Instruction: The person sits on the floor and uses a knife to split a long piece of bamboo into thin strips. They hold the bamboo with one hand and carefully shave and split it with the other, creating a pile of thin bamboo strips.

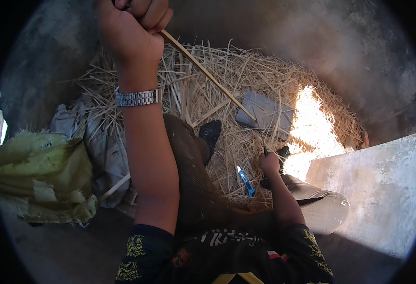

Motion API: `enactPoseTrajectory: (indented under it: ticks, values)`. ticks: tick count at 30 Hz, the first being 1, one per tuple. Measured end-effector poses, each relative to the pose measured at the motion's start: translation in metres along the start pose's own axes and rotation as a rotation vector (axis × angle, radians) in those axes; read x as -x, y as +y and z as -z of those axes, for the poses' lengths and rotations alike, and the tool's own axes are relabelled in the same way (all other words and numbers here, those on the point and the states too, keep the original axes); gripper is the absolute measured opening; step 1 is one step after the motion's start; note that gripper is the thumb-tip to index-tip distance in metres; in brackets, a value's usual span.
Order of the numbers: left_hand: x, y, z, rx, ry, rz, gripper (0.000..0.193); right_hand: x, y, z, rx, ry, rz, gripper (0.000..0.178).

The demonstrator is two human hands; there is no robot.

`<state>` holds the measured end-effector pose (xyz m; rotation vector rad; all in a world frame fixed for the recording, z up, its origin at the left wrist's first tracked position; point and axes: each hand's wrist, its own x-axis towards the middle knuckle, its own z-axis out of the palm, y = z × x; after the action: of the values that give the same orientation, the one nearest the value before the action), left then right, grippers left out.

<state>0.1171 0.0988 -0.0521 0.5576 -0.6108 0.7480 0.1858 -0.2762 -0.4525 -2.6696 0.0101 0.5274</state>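
My left hand is raised at the top edge, its fingers wrapped round one end of a long thin bamboo strip. The strip slants down to the right, its lower end passing over a grey block that lies among the shavings. Close to my body, my right hand is closed round a slim dark-handled tool, just below the strip's lower end. Its working end is too small to tell. A blue utility knife lies on the shavings to the left of my right hand.
A wide heap of pale shavings and split strips covers the floor around my legs. At left lies a frayed yellow-green sack beside greyish cloth. A low concrete slab stands at right. Glaring light washes out part of the heap.
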Motion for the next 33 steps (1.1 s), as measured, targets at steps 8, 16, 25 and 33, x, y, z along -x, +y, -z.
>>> enactPoseTrajectory:
  ticks: [8,16,25,33]
  values:
    - [-0.004,0.028,0.02,-0.265,-0.157,0.135,0.054,-0.022,0.012,-0.011,-0.631,-0.535,-0.236,0.028]
    - [0.004,-0.005,-0.019,-0.637,0.211,-0.237,0.046,-0.014,-0.029,0.032,-0.02,-0.102,0.087,0.035]
    - [0.006,-0.019,-0.021,-0.815,0.284,-0.378,0.035,0.063,-0.125,0.131,-0.322,0.377,0.569,0.022]
    - [0.011,-0.003,-0.016,-0.706,0.358,-0.285,0.043,-0.004,0.027,-0.013,-0.084,0.04,-0.122,0.045]
